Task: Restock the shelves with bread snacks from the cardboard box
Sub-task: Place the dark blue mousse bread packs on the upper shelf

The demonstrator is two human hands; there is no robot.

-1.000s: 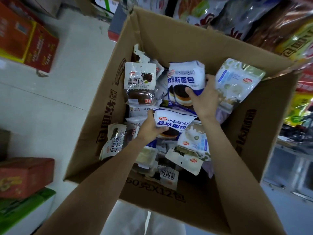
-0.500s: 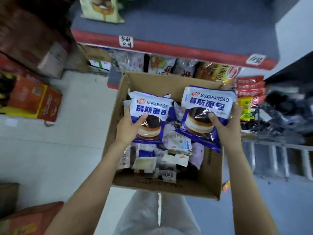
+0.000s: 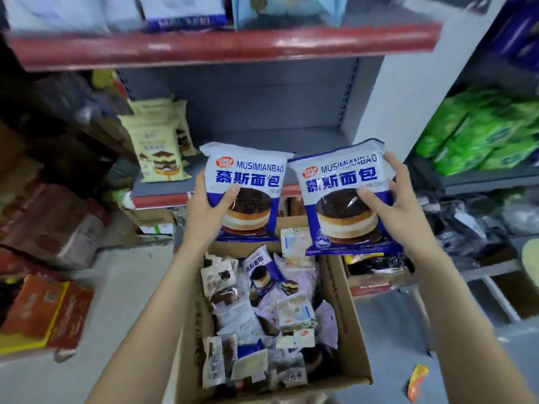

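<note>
Left hand (image 3: 204, 211): grasps left bread pack (image 3: 244, 191).
Right hand (image 3: 401, 204): grasps right bread pack (image 3: 345, 199).
Cardboard box (image 3: 347, 322): near, below; seemingly mixed snacks inside.

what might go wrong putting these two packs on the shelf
1. Each hand, left and right, holds its pack (left pack, right pack) by one side only; slick film could slip from that grip.
2. The packs overlap at their top corners and may snag when set down.
3. The tan packs already on the shelf could get knocked over.
</note>
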